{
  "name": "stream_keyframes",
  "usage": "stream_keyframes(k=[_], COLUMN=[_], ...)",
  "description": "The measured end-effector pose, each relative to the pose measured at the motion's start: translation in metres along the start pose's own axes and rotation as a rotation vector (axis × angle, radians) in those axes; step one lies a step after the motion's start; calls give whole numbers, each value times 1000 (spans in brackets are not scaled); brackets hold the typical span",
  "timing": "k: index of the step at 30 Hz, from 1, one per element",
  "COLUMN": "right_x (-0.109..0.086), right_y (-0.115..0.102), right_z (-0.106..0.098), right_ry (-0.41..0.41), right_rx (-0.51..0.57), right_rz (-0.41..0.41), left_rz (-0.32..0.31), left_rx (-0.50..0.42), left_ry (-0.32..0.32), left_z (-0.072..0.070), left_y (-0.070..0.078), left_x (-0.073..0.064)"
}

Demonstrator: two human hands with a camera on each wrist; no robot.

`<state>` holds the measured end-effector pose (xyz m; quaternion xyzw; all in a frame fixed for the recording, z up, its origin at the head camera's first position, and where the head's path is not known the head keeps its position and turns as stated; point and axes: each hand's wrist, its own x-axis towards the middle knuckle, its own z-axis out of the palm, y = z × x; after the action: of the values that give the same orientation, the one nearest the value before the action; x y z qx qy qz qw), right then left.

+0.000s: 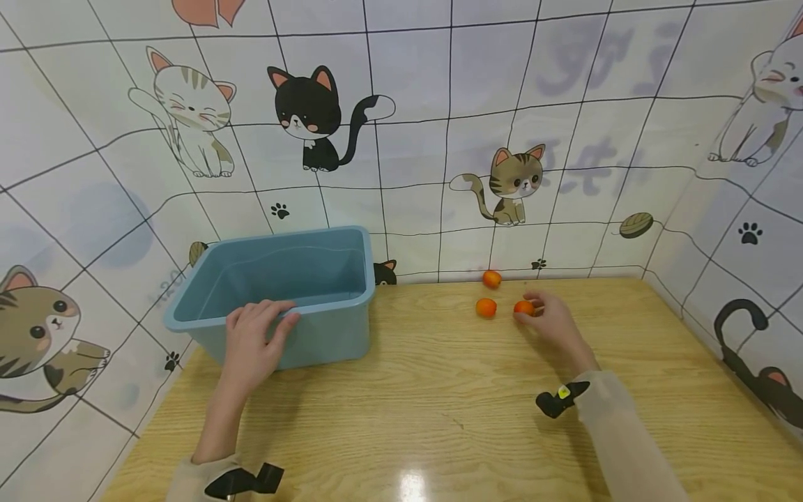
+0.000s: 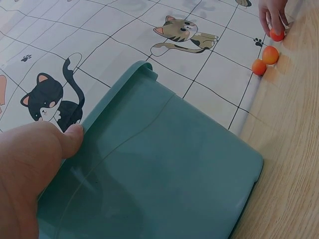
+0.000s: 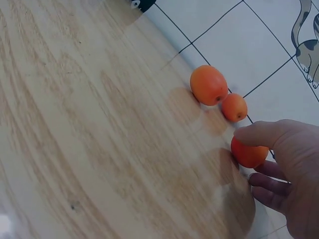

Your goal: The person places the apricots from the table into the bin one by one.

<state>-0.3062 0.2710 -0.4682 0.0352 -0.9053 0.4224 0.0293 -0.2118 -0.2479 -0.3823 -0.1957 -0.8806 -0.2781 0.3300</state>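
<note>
A blue-green plastic bin (image 1: 326, 335) stands at the left of the wooden table, its open top facing up. My left hand (image 1: 254, 345) grips the bin's near rim; in the left wrist view its thumb (image 2: 74, 141) lies on the outside of the rim, and the fingers are hidden. Toward the back of the table, my right hand (image 1: 552, 321) pinches a small round orange fruit (image 3: 249, 152) between thumb and fingers. The fruit appears still at table level. Two similar orange fruits lie just left of that hand, one nearer (image 1: 486, 307) and one farther back (image 1: 492, 279).
The wood-grain table (image 1: 426, 397) meets a white wall covering (image 1: 414, 153) with grid lines and cartoon cats at the back. More of this covering rises on both sides. A dark strap with a camera mount (image 1: 561, 399) sits on the right sleeve, another (image 1: 245, 481) on the left.
</note>
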Motion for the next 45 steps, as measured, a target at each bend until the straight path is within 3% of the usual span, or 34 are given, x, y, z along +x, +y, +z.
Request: stream_keyframes(k=[25,33,45], right_x=[-3,-1,5], right_y=[4,-11,-42], right_z=[1,-1,-1], right_ry=[59,93,173], right_rx=[-83,-44,-89], right_rz=[-58,-57,-170], left_rz=[7,8,7], left_rx=[8,8,5], left_ry=[-3,5,13], left_z=[3,2,1], left_y=[-1,0,-1], left_x=[2,1,0])
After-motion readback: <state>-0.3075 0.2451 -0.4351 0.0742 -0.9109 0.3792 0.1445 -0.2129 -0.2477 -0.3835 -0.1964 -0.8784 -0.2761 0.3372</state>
